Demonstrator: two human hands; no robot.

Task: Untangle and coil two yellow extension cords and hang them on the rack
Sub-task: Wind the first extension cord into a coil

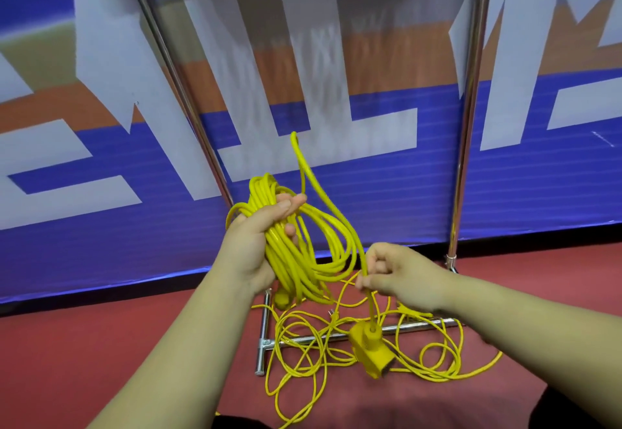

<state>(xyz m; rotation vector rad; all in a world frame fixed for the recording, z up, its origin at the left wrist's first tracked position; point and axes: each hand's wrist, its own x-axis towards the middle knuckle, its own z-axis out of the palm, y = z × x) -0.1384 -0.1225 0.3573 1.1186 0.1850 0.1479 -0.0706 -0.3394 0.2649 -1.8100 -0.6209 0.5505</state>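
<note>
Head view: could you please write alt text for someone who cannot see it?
A person's left hand grips a coil of yellow cord while the right hand pinches its free end above a socket block. Below, loose cord lies tangled over the rack base.

bright even indoor light, motion blur smearing the middle of the banner (319,58), glare streaks along the chrome rack poles (471,92), wide-angle distortion splaying those poles outward, soft shadows on the red floor (84,344) near the bottom edge, foreground fairly sharp
</note>
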